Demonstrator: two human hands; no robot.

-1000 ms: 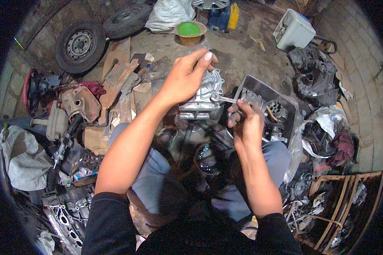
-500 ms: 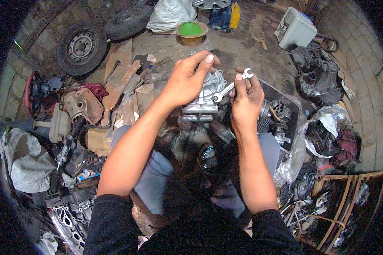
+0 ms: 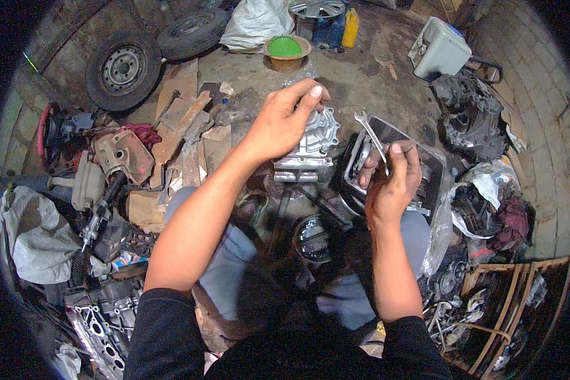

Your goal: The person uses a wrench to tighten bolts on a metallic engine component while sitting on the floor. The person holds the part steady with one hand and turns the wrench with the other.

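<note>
Grey concrete floor [image 3: 361, 82] spreads across the yard, strewn with parts. Two car tyres on steel rims [image 3: 123, 66] lie at the upper left, and a white sack [image 3: 254, 22] sits against the far edge beside a yellow bottle [image 3: 350, 26]. A white plastic box [image 3: 438, 49] stands at the upper right, above a dark engine casing [image 3: 468, 123]. On the left side lie a rusty reddish cover [image 3: 125, 154], broken wooden boards [image 3: 183, 120] and a pale cloth bag [image 3: 35, 237]. A wooden crate [image 3: 519, 304] with scrap sits at the lower right.

Between the person's knees stands a dark motorcycle engine, its silver cylinder head [image 3: 310, 149] on top. The left hand [image 3: 282, 123] lies over this cylinder head, its grip spread loosely with fingers curled across the top of the casting and the thumb side pressed against it. Just right of the head sits a black tray [image 3: 418, 158] holding small metal parts. The right hand [image 3: 392, 180] hovers in front of that tray, its grip closed around the shaft of a silver spanner [image 3: 370, 136], whose open end points up and away, close beside the cylinder head but apart from it. A green bowl [image 3: 286, 47] rests further off on the floor.
</note>
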